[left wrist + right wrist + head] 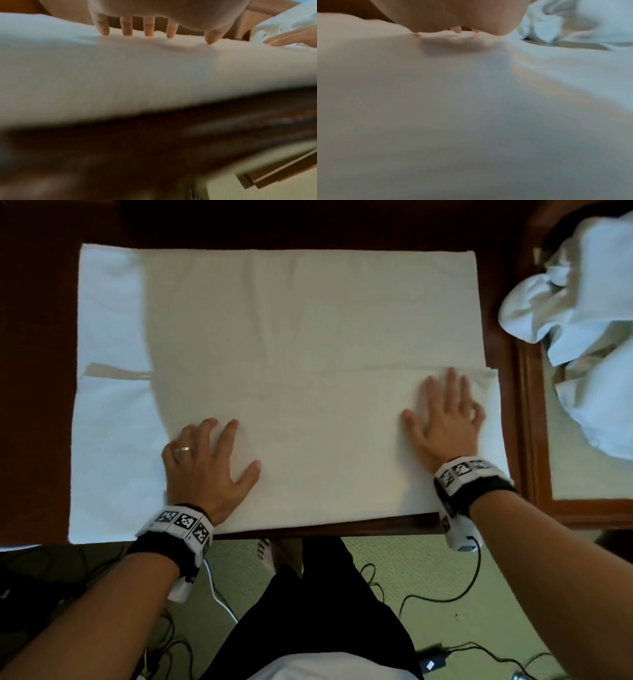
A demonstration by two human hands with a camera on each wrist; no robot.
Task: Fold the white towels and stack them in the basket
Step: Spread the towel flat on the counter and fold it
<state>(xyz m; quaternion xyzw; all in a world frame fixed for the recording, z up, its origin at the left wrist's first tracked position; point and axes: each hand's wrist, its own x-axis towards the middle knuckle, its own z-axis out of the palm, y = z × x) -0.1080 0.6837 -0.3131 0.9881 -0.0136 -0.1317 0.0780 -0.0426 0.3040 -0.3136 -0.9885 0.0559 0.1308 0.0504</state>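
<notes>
A large white towel [291,337] lies spread flat on the dark wooden table [37,371]. Its near part is folded over, with the folded edge running across the middle. My left hand [209,463] lies flat, fingers spread, on the near left of the fold. My right hand [448,419] presses flat on the near right, close to the folded edge. In the left wrist view my left fingers [126,27] touch the towel [137,75] with straight tips. The right wrist view shows my palm down on the cloth [453,108]. No basket is in view.
A heap of crumpled white towels [582,320] lies at the right on a second wooden-framed surface [534,422]. The table's near edge [325,530] runs just below my wrists. Cables [445,597] trail over the green carpet beside my legs.
</notes>
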